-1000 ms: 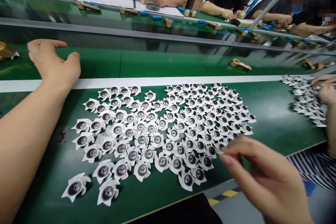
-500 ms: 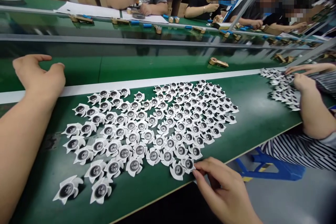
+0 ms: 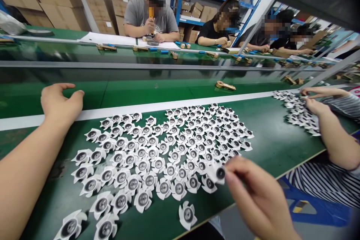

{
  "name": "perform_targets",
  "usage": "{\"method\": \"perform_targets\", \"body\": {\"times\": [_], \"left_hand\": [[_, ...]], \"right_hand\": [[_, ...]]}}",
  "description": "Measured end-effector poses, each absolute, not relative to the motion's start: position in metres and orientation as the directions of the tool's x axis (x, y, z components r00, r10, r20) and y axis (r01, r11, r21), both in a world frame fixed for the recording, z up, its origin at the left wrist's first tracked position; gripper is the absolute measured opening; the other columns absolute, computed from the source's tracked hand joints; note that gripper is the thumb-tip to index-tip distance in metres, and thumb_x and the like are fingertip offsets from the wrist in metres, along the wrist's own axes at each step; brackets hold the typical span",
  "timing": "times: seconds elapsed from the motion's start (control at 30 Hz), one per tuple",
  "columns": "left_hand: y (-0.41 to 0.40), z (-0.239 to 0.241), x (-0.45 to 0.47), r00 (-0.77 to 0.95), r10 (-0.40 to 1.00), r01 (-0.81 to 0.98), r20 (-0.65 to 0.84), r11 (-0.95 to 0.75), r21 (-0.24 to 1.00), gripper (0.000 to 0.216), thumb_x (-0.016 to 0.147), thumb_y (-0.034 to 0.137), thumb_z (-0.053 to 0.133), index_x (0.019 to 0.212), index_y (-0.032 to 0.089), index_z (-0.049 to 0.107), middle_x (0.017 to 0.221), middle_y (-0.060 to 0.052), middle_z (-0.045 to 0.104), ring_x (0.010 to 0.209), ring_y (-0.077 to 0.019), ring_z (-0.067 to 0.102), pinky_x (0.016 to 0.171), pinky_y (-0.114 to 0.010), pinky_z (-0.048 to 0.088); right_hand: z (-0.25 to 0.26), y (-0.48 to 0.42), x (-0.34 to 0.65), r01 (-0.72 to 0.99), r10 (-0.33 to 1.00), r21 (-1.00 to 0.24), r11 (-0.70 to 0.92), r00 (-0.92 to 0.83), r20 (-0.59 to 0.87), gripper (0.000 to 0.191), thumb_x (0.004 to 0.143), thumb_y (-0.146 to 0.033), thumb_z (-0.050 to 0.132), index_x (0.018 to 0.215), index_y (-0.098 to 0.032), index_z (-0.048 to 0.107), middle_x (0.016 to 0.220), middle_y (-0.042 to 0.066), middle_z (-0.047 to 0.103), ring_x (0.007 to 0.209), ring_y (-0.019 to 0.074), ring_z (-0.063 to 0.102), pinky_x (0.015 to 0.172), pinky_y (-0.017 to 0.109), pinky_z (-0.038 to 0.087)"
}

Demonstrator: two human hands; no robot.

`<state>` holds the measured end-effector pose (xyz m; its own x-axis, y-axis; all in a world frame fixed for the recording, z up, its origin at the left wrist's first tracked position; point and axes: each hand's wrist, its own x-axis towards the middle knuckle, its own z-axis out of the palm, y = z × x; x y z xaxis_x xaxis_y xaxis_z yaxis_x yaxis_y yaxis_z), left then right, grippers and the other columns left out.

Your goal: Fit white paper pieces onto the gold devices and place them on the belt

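My right hand (image 3: pixel 254 195) is at the front edge of the green table (image 3: pixel 281 146), fingers pinched on one white pinwheel-shaped piece (image 3: pixel 218 173) with a dark round centre, held just above the table. Several more such pieces (image 3: pixel 168 146) lie spread flat over the table; one lone piece (image 3: pixel 188 215) lies apart near the front edge. My left hand (image 3: pixel 60 103) rests curled with fingers apart over the white strip (image 3: pixel 168 105) at the belt's edge, holding nothing.
A green conveyor belt (image 3: pixel 140 90) runs behind the table, carrying a brass-coloured part (image 3: pixel 225 85). A co-worker in a striped sleeve (image 3: pixel 332 138) at the right handles another pile of white pieces (image 3: pixel 298 112). Several people sit across the line. Cardboard boxes stand behind.
My right hand has lifted one white piece off the bottom of the spread. One piece now lies apart near the front edge. The view tilted up; my left hand stayed at the belt's edge.
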<state>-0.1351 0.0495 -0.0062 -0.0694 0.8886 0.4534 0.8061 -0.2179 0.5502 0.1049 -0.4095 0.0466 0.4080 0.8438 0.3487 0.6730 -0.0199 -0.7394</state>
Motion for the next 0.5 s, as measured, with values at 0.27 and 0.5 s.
{"method": "perform_targets", "body": {"times": [0.27, 0.5], "left_hand": [[0.045, 0.001, -0.138, -0.040, 0.891, 0.808, 0.453, -0.238, 0.538, 0.038, 0.070, 0.037, 0.065, 0.103, 0.020, 0.071, 0.051, 0.000, 0.049, 0.064, -0.0252, 0.052, 0.090, -0.048, 0.049], [0.048, 0.001, -0.132, -0.018, 0.904, 0.800, 0.427, -0.243, 0.549, 0.039, 0.070, 0.038, 0.065, 0.105, 0.021, 0.069, 0.060, 0.000, 0.051, 0.067, -0.0242, 0.053, 0.091, -0.046, 0.049]], "right_hand": [[0.092, -0.285, 0.212, 0.542, 0.843, -0.831, -0.125, 0.499, 0.198, 0.014, 0.097, -0.023, 0.047, 0.084, -0.019, 0.051, 0.072, -0.001, 0.058, 0.063, 0.0116, 0.053, 0.057, 0.022, 0.041], [0.076, -0.365, 0.150, 0.180, 0.922, -0.909, -0.376, -0.028, -0.387, 0.027, 0.103, -0.042, 0.037, 0.099, -0.022, 0.054, 0.086, 0.005, 0.067, 0.074, 0.0180, 0.066, 0.068, 0.029, 0.053]]}}
